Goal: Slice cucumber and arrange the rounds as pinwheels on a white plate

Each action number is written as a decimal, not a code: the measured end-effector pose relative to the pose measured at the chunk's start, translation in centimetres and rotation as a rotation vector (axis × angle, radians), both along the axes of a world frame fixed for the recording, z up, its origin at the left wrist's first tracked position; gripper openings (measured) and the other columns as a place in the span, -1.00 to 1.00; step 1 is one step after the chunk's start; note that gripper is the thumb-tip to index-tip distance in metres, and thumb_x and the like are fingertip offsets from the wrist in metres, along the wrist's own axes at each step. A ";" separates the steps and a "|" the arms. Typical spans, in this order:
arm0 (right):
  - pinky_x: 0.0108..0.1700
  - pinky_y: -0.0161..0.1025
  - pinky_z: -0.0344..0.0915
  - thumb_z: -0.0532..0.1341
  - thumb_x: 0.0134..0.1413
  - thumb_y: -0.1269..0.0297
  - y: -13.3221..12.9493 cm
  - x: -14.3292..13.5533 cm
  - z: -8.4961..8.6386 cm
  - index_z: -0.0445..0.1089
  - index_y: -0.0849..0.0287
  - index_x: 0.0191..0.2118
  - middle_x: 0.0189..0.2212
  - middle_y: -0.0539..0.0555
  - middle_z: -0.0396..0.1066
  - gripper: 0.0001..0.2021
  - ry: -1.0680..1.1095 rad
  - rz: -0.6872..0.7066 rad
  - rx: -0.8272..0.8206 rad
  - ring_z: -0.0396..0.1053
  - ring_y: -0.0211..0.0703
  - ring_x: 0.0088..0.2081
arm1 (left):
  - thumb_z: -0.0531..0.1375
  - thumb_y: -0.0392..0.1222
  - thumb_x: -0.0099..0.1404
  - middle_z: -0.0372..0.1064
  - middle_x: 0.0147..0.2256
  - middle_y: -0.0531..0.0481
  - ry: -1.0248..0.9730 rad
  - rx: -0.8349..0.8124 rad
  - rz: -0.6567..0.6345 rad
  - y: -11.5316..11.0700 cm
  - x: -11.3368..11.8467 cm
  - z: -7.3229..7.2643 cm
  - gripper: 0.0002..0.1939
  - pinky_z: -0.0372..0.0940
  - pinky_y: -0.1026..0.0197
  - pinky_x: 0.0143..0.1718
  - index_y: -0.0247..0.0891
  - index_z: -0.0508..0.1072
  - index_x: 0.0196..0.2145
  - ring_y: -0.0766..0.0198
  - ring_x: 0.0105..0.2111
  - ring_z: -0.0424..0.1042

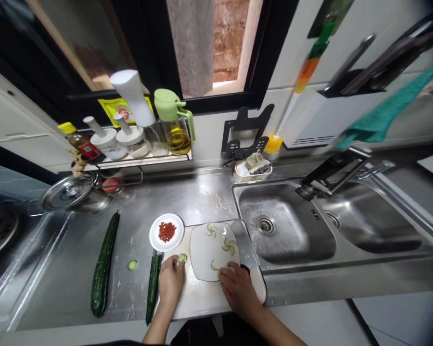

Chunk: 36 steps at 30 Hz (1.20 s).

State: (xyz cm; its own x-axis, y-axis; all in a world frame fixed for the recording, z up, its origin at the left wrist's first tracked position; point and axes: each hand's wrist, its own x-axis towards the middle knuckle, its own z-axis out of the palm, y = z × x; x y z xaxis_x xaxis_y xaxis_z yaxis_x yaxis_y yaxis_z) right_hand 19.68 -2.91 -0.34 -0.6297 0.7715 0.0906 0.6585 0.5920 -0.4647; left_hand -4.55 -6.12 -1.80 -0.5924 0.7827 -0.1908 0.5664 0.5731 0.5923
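My left hand (171, 281) is closed over the cutting board (211, 302), pinching cucumber slices (182, 258) between thumb and fingers. On the white plate (202, 247), thin green-edged slices form two pinwheels, one at the top (211, 230) and one at the right (229, 247). Near the plate's lower edge, my right hand (240, 290) has its fingertips together at a curved cucumber slice (215, 265); the fingers partly hide what they grip. A knife (243, 240) lies on the board's right side, its dark handle partly behind my right hand. A cut cucumber (153, 286) lies beside my left hand.
A small white dish (166, 232) of chopped red bits stands behind my left hand. Left on the steel counter are a whole cucumber (105, 264) and a loose slice (132, 265). A double sink (285, 221) is at the right; a lidded pot (75, 192) stands back left.
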 end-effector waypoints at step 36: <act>-0.32 -0.28 0.24 0.17 -0.06 0.30 5.2 -3.7 3.9 0.43 0.16 -0.45 -0.48 0.00 0.43 -0.90 0.473 -0.279 -0.748 0.36 -0.19 -0.35 | 0.33 0.02 -0.04 0.22 -0.62 0.16 -1.156 0.026 -0.095 3.2 5.1 4.4 -0.64 -0.03 0.39 -0.55 -0.30 0.32 -0.49 0.49 -0.60 0.14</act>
State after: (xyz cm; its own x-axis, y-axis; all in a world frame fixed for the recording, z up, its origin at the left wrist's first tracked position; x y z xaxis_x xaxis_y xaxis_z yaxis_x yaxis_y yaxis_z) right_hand 16.02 2.32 3.57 -0.4370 0.8509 -0.2916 0.3763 -0.1215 -0.9185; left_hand 0.54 -2.94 2.56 -0.0142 0.8264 -0.5629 -0.2800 0.5372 0.7957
